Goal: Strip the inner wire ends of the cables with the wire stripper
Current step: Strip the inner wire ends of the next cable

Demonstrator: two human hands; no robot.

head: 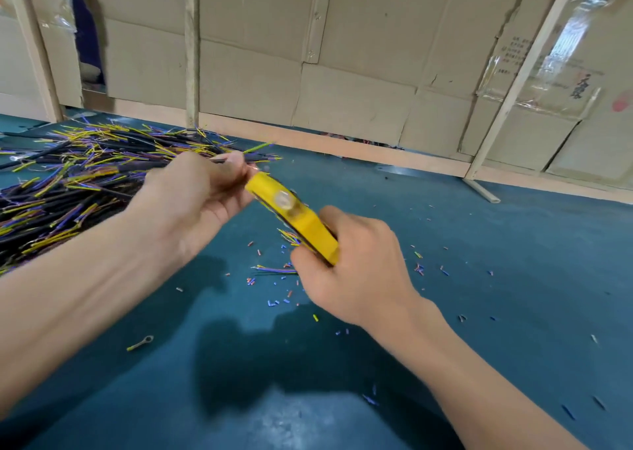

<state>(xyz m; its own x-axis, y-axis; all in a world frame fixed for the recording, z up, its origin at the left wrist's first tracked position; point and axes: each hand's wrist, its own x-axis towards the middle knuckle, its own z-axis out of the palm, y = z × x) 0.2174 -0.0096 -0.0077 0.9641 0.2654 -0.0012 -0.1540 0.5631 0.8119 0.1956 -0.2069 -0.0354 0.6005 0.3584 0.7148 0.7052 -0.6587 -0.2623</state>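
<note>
The right hand [356, 268] grips the yellow wire stripper [291, 217], pointing to 10 o'clock. The left hand [198, 193] pinches a cable [253, 157] steady so its tip meets the tool.

On the blue-green mat-covered table [479, 278], the heap of black cables with yellow and purple inner wires [68, 182] lies at nine to ten o'clock. The left hand [195, 196] sits at its three o'clock edge. The yellow plastic wire stripper [291, 217] runs from there toward four o'clock into the right hand [356, 268]. Short cut insulation scraps [274, 302] lie beneath. The cardboard-and-wood partition [342, 73] stands behind at twelve.
</note>
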